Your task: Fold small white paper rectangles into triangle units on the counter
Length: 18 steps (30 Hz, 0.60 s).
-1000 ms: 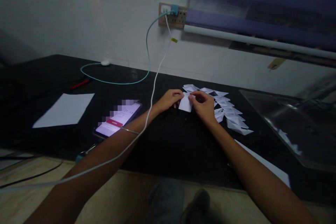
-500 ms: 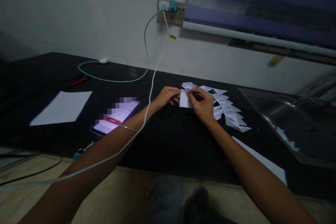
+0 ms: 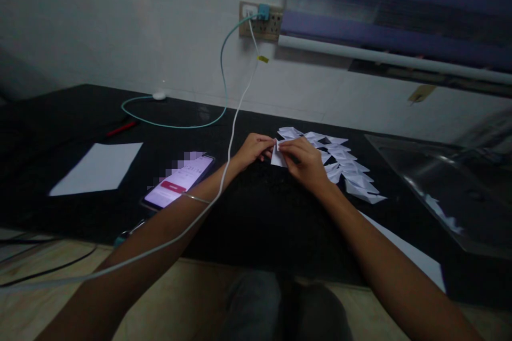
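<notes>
- Toward the far edge of the black counter (image 3: pixel 260 218), right of its middle, a small piece of white paper (image 3: pixel 277 159) is between my two hands, its lower part showing below my fingers.
- My left hand (image 3: pixel 255 150) is nearly closed, thumb and forefinger pinching the paper at its upper left corner, while the other fingers curl loosely beneath.
- My right hand (image 3: pixel 304 161) is mostly closed as well, its fingertips pinching the paper's upper right part; the back of the hand hides some of that side.
- Just beyond and to the right of my right hand, folded white paper pieces (image 3: pixel 348 162) lie in a bunch, some overlapping, stretching toward the sink (image 3: pixel 460 197) at the counter's right.
- Near the counter's near edge on the right, a white sheet (image 3: pixel 408 250) lies partly hidden by my right forearm (image 3: pixel 384 250).
- Left of my left forearm (image 3: pixel 176 224), a phone (image 3: pixel 178 184) with a lit screen lies tilted, a thin bracelet (image 3: pixel 197 198) on my wrist side close to it.
- Farther toward the left end, a larger sheet of white paper (image 3: pixel 98 169) lies flat, with a red item (image 3: pixel 122 128) beyond it.
- Along the far edge, a teal cable (image 3: pixel 184 127) loops up to the wall outlet (image 3: pixel 262 24); a white cable (image 3: pixel 234 128) crosses above my left forearm.
</notes>
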Each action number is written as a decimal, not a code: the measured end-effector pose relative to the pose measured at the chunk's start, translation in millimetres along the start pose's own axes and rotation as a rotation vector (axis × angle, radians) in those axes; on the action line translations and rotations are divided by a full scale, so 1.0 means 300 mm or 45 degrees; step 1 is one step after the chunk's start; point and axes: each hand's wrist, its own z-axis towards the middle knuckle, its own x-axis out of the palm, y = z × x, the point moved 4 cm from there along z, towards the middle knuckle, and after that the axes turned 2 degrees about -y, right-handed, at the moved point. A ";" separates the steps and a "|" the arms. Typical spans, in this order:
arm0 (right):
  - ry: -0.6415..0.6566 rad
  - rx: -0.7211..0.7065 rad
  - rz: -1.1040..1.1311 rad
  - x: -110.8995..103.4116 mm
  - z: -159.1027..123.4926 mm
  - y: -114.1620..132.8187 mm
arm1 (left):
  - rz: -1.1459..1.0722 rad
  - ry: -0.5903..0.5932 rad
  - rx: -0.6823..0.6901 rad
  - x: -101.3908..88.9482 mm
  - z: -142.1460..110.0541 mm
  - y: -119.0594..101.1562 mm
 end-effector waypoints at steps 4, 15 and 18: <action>0.089 -0.072 0.007 0.016 -0.001 0.006 | -0.013 -0.010 -0.031 0.005 -0.003 -0.003; 0.306 0.076 -0.022 0.030 -0.021 -0.045 | -0.052 0.067 -0.141 0.007 -0.008 -0.003; 0.315 0.093 0.000 0.031 -0.022 -0.046 | -0.042 0.124 -0.152 0.008 -0.012 -0.011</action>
